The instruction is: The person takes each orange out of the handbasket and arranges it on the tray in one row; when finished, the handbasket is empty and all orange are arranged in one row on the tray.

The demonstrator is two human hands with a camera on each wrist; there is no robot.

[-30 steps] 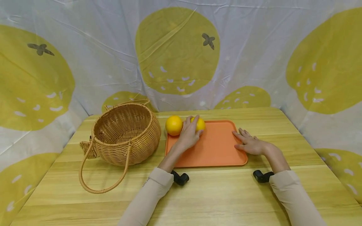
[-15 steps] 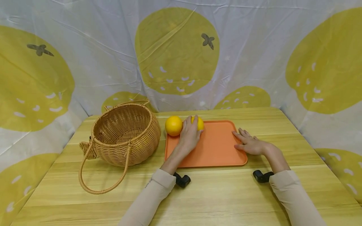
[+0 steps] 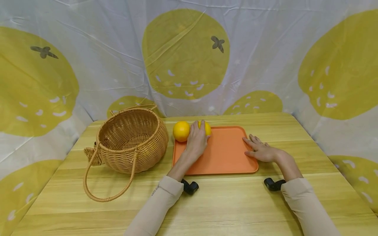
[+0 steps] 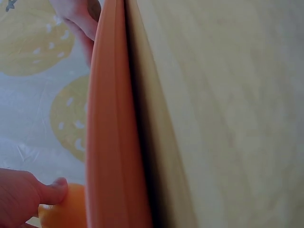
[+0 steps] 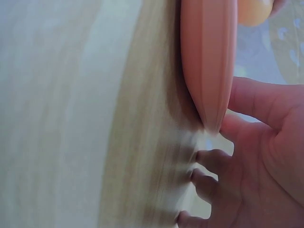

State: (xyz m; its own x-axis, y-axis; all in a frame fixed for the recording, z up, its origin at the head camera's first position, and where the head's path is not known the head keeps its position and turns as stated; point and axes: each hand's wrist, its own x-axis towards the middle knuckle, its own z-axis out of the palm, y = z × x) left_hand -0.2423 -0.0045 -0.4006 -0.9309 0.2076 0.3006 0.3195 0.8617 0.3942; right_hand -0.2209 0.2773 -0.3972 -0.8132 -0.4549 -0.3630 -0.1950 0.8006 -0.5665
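Note:
Two oranges sit at the back left of a flat orange tray [image 3: 225,150]. My left hand [image 3: 197,141] grips the right-hand orange [image 3: 208,129] from above, its fingers curled over the fruit and hiding much of it. Just left of those fingers lies the other orange [image 3: 181,131], at the tray's corner. In the left wrist view, the thumb presses against an orange [image 4: 69,209] behind the tray's side. My right hand [image 3: 262,151] rests at the tray's right edge with spread fingers. The right wrist view has its thumb and index finger touching the rim, other fingertips on the table.
A round wicker basket [image 3: 153,150] stands left of the tray, its mouth tilted toward me. One basket handle [image 3: 107,199] hangs down onto the wooden table [image 3: 224,209]. Behind the table hangs a fruit-print cloth [image 3: 118,59].
My left hand has shifted slightly left with its orange, closer to the other orange. The right hand, tray and basket have stayed in place.

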